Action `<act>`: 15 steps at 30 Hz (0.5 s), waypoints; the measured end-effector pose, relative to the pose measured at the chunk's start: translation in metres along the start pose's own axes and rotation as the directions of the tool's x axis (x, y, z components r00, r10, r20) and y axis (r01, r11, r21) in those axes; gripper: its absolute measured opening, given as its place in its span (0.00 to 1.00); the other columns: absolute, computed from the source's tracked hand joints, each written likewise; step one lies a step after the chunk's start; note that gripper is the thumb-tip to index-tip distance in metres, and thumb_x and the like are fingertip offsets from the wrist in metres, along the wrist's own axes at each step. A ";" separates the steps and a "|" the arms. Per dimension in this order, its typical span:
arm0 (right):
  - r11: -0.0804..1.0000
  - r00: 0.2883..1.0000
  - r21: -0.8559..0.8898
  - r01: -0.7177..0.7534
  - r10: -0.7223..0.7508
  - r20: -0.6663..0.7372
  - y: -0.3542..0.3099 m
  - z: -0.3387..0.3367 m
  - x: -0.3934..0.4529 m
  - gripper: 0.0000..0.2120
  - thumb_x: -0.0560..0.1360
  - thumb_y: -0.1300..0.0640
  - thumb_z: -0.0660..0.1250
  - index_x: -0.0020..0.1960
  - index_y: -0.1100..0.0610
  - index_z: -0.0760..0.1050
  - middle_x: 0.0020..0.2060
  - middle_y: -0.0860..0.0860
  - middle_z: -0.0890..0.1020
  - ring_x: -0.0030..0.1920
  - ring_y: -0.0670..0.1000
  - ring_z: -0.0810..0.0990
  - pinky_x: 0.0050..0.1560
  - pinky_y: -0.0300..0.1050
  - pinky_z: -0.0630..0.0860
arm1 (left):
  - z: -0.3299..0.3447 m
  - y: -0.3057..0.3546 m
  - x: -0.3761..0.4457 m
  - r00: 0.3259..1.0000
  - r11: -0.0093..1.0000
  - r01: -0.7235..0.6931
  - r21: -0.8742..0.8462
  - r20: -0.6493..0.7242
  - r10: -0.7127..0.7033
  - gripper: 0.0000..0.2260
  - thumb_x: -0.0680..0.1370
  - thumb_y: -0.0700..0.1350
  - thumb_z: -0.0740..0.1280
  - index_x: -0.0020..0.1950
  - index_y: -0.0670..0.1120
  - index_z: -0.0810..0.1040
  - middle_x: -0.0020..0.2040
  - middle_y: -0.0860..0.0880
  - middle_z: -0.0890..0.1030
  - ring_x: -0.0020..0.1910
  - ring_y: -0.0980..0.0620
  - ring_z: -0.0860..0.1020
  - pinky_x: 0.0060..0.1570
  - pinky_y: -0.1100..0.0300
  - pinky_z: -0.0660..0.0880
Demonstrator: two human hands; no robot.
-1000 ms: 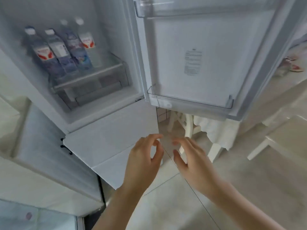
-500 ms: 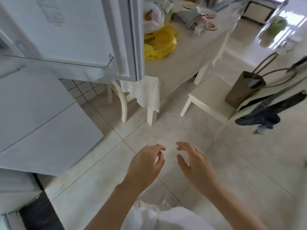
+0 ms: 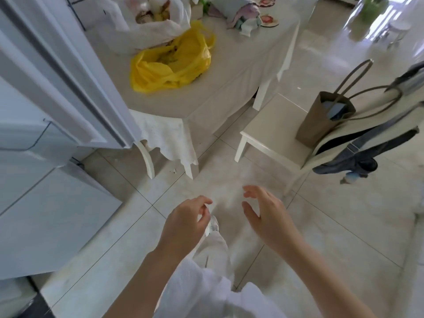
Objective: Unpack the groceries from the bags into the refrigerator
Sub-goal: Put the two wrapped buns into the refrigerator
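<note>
A yellow plastic bag [image 3: 171, 65] with produce lies on the table [image 3: 229, 76] at the top centre. Behind it sits a white plastic bag [image 3: 146, 21] holding vegetables. The open refrigerator door [image 3: 64, 83] fills the upper left, and the white lower refrigerator front [image 3: 52, 216] is at the left. My left hand [image 3: 187, 222] and my right hand [image 3: 267, 213] hang over the tiled floor at the centre, well short of the table. Both hold nothing, and their fingers are loosely curled.
A white chair [image 3: 273, 131] stands to the right of the table with a brown paper bag [image 3: 321, 120] on it. Dark clothing [image 3: 367, 152] hangs off the chair's back at the right. A crumpled cloth [image 3: 241, 12] and coasters lie on the table's far side.
The view has swung right from the refrigerator's inside to the table with the bags. My hands stay empty in front of me, a little further apart.
</note>
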State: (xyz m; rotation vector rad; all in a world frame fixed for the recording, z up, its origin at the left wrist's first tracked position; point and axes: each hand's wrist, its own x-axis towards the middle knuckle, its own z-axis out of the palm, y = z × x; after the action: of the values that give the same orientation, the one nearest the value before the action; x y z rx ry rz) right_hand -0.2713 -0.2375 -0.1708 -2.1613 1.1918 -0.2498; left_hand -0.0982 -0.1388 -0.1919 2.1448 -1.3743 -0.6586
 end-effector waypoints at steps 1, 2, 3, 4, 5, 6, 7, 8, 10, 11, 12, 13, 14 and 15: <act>1.000 1.000 0.001 0.014 -0.014 -0.001 -0.002 -0.006 0.021 0.16 0.79 0.54 0.62 0.67 0.52 0.69 0.57 0.44 0.77 0.59 0.44 0.75 0.56 0.34 0.67 | -0.002 0.001 0.019 1.000 1.000 0.006 0.002 -0.007 -0.006 0.09 0.78 0.43 0.65 0.56 0.51 0.79 0.43 0.56 0.82 0.44 0.59 0.80 0.47 0.59 0.78; 1.000 1.000 -0.003 0.026 -0.026 -0.002 -0.003 -0.011 0.042 0.16 0.79 0.54 0.61 0.67 0.52 0.69 0.58 0.45 0.77 0.59 0.45 0.75 0.57 0.34 0.67 | -0.005 0.002 0.039 1.000 1.000 0.009 0.005 -0.010 -0.009 0.09 0.78 0.43 0.65 0.56 0.51 0.80 0.43 0.57 0.82 0.44 0.59 0.80 0.47 0.59 0.78; 0.999 0.999 -0.007 0.036 -0.036 -0.001 -0.003 -0.018 0.064 0.16 0.79 0.54 0.61 0.67 0.52 0.69 0.58 0.45 0.78 0.59 0.45 0.75 0.57 0.35 0.67 | -0.008 0.004 0.059 1.000 1.000 0.009 0.009 -0.013 -0.009 0.09 0.78 0.43 0.65 0.57 0.51 0.80 0.43 0.57 0.82 0.43 0.59 0.80 0.46 0.59 0.78; 0.999 0.999 -0.010 0.043 -0.043 0.001 -0.004 -0.024 0.085 0.16 0.79 0.54 0.61 0.67 0.53 0.69 0.58 0.46 0.78 0.60 0.46 0.75 0.57 0.35 0.67 | -0.013 0.007 0.080 1.000 1.000 0.003 0.012 -0.019 -0.003 0.09 0.78 0.43 0.65 0.57 0.51 0.80 0.42 0.57 0.82 0.43 0.59 0.79 0.46 0.59 0.78; 0.999 0.999 -0.015 0.048 -0.048 0.007 -0.005 -0.030 0.107 0.16 0.79 0.54 0.62 0.67 0.53 0.69 0.58 0.46 0.78 0.60 0.46 0.76 0.57 0.36 0.68 | -0.018 0.009 0.101 1.000 1.000 -0.005 0.015 -0.028 0.006 0.09 0.78 0.43 0.65 0.57 0.51 0.79 0.42 0.57 0.81 0.43 0.59 0.79 0.45 0.59 0.78; 0.998 0.999 -0.021 0.052 -0.052 0.014 -0.006 -0.035 0.127 0.16 0.79 0.54 0.62 0.66 0.53 0.70 0.58 0.46 0.78 0.60 0.47 0.76 0.57 0.36 0.68 | -0.024 0.012 0.122 0.999 1.000 -0.011 0.016 -0.038 0.012 0.09 0.78 0.43 0.65 0.57 0.51 0.79 0.42 0.57 0.81 0.43 0.59 0.79 0.45 0.58 0.78; 0.998 0.998 -0.022 0.055 -0.055 0.021 -0.006 -0.040 0.146 0.16 0.79 0.54 0.62 0.67 0.53 0.69 0.58 0.47 0.78 0.60 0.47 0.76 0.57 0.36 0.68 | -0.030 0.014 0.142 0.999 1.000 -0.012 0.015 -0.048 0.012 0.09 0.78 0.43 0.65 0.57 0.51 0.79 0.42 0.57 0.81 0.43 0.59 0.79 0.45 0.58 0.78; 0.998 0.998 -0.021 0.056 -0.056 0.024 -0.006 -0.045 0.165 0.16 0.79 0.54 0.62 0.67 0.53 0.69 0.58 0.47 0.78 0.60 0.47 0.76 0.57 0.37 0.68 | -0.036 0.015 0.162 0.998 1.000 -0.008 0.010 -0.059 0.008 0.09 0.78 0.43 0.65 0.56 0.51 0.80 0.42 0.57 0.81 0.43 0.59 0.79 0.45 0.59 0.77; 0.998 0.998 -0.013 0.058 -0.058 0.025 -0.006 -0.053 0.200 0.16 0.79 0.54 0.62 0.66 0.53 0.70 0.58 0.47 0.78 0.60 0.48 0.76 0.57 0.38 0.69 | -0.047 0.016 0.203 0.997 1.000 0.000 0.005 -0.084 0.000 0.08 0.78 0.43 0.65 0.56 0.50 0.80 0.44 0.56 0.82 0.43 0.59 0.80 0.45 0.61 0.76; 0.998 0.998 -0.006 0.063 -0.063 0.023 -0.005 -0.056 0.217 0.16 0.79 0.54 0.62 0.66 0.53 0.70 0.58 0.47 0.79 0.60 0.48 0.76 0.56 0.38 0.69 | -0.051 0.016 0.222 0.995 1.000 0.004 0.012 -0.097 -0.003 0.08 0.78 0.43 0.65 0.55 0.50 0.80 0.44 0.56 0.83 0.43 0.59 0.80 0.45 0.62 0.75; 0.998 0.997 0.002 0.068 -0.068 0.026 -0.005 -0.059 0.233 0.16 0.79 0.54 0.62 0.66 0.54 0.70 0.58 0.47 0.79 0.60 0.48 0.76 0.56 0.39 0.69 | -0.056 0.016 0.239 0.994 1.000 0.010 0.014 -0.112 -0.009 0.08 0.79 0.43 0.64 0.55 0.50 0.80 0.45 0.55 0.83 0.43 0.59 0.80 0.45 0.62 0.75; 0.997 0.997 0.007 0.072 -0.072 0.035 -0.004 -0.062 0.249 0.16 0.79 0.54 0.62 0.66 0.54 0.70 0.58 0.47 0.79 0.60 0.49 0.76 0.56 0.40 0.70 | -0.059 0.016 0.254 0.992 1.000 0.024 0.004 -0.125 -0.023 0.08 0.79 0.43 0.64 0.55 0.49 0.80 0.45 0.55 0.83 0.43 0.58 0.80 0.45 0.62 0.75; 0.997 0.996 0.008 0.075 -0.075 0.050 -0.003 -0.065 0.265 0.15 0.79 0.54 0.62 0.65 0.54 0.70 0.58 0.47 0.79 0.60 0.49 0.76 0.56 0.41 0.70 | -0.062 0.016 0.269 0.990 0.999 0.041 -0.018 -0.137 -0.043 0.08 0.79 0.43 0.64 0.55 0.49 0.80 0.44 0.55 0.83 0.44 0.58 0.80 0.45 0.62 0.76; 0.997 0.994 0.008 0.080 -0.081 0.067 -0.002 -0.067 0.281 0.15 0.79 0.54 0.62 0.65 0.54 0.70 0.58 0.47 0.78 0.60 0.49 0.76 0.56 0.41 0.69 | -0.064 0.016 0.283 0.987 0.997 0.063 -0.039 -0.144 -0.068 0.08 0.79 0.43 0.64 0.55 0.49 0.80 0.43 0.55 0.83 0.44 0.58 0.80 0.46 0.60 0.77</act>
State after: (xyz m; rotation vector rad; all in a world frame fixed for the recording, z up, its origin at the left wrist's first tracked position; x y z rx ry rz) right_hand -0.1405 -0.4950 -0.1568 -2.1984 1.0667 -0.2124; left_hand 0.0368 -0.3950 -0.1692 2.1730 -1.2117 -0.5351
